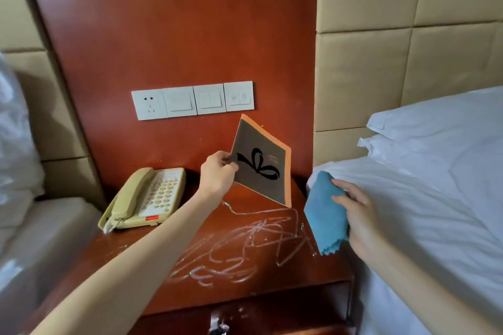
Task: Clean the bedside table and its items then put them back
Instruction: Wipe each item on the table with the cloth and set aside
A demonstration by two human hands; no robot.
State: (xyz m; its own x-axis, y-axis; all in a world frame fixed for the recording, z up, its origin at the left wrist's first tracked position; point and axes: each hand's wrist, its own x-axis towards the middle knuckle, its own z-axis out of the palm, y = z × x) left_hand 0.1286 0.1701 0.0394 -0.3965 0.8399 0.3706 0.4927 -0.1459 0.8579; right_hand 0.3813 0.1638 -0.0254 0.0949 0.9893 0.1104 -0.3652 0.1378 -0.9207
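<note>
My left hand point(217, 175) pinches the left corner of a grey card with an orange border and a black bow mark point(261, 163), holding it tilted in the air above the back of the bedside table point(152, 275). My right hand point(359, 219) grips a folded blue cloth point(325, 215) over the table's right edge, apart from the card. The reddish wooden tabletop carries whitish scribbled smears point(245, 247) across its middle and right. A beige corded phone point(144, 197) rests at the table's back left.
A red wooden wall panel carries a row of white switches and a socket point(193, 100). A bed with white sheets and pillows point(435, 185) adjoins the table on the right. A plastic-wrapped bed point(24, 226) lies on the left. A lower shelf point(245, 315) shows below the tabletop.
</note>
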